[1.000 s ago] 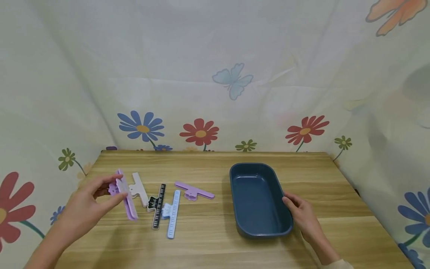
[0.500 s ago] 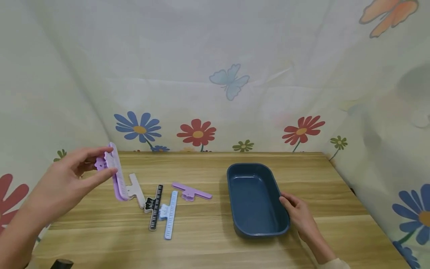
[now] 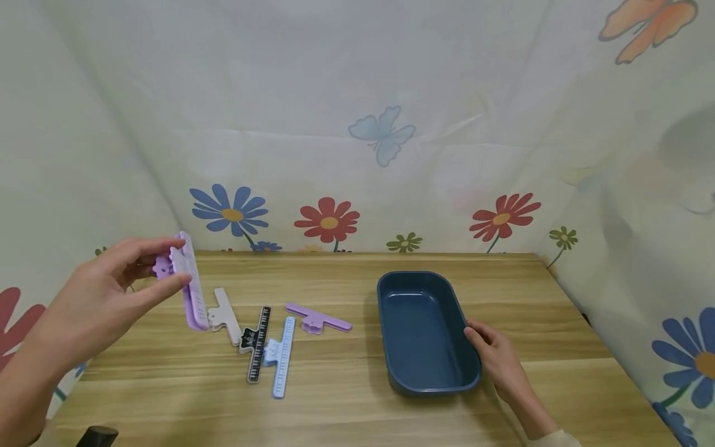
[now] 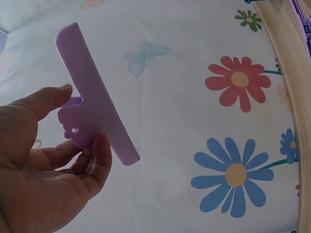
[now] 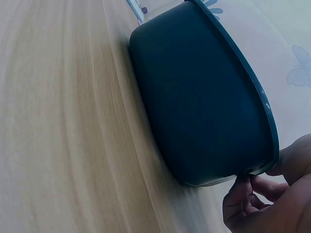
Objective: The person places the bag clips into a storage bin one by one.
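We hold the purple clip [image 3: 193, 293] above the surface [image 3: 335, 279], pinched between thumb and fingers of the left hand [image 3: 103, 288]. With the right hand [image 3: 499, 360], we grip the blue basin [image 3: 426, 344] (on its right side). Between the hands lie a white clip [image 3: 225, 313], a black clip [image 3: 259, 346], a light-blue clip [image 3: 284, 357] and a second purple clip [image 3: 317, 318].

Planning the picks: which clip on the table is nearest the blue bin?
The rightmost: the purple clip on the table. The white clip, black clip and light blue clip lie farther from the bin.
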`<state>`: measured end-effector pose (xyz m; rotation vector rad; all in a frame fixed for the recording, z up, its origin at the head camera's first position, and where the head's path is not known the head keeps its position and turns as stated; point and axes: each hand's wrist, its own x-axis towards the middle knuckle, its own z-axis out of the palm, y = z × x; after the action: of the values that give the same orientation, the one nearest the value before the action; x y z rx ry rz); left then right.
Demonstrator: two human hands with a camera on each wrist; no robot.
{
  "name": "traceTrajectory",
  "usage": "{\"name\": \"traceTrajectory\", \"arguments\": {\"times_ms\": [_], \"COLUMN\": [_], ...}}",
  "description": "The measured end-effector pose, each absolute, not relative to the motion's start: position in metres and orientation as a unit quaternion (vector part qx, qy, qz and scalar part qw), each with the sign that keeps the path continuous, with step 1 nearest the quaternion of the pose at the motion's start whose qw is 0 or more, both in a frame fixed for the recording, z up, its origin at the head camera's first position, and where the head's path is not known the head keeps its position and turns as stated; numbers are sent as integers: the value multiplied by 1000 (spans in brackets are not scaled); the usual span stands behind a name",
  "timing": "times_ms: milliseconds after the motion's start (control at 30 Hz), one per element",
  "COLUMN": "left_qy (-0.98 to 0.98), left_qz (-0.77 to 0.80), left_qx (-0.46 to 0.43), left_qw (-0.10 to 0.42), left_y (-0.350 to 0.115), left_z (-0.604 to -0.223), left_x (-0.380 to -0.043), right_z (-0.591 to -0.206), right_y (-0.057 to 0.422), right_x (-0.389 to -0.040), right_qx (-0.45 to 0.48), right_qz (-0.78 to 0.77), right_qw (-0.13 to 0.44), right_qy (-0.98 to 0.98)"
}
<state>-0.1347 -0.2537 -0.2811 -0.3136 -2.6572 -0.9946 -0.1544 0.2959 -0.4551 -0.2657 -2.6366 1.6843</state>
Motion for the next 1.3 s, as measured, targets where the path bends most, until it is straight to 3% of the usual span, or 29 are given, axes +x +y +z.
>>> {"name": "traceTrajectory", "arguments": {"times_ms": [667,1300], "left_qy": [-906,-891], "left_qz": [-374,-396], "left_qx": [-143,-194], "left_qw": [133,105], "left_y": [-240,-178], "left_z": [-282,-277], "left_x": [-137,-148], "right_z": [-456,-457], "right_y": [294,297], "right_x": [-154,-154], "right_qx": [-88,-87], "right_qz": [550,548], "right_qw": [4,5], "right_qy": [-830,-832]}}
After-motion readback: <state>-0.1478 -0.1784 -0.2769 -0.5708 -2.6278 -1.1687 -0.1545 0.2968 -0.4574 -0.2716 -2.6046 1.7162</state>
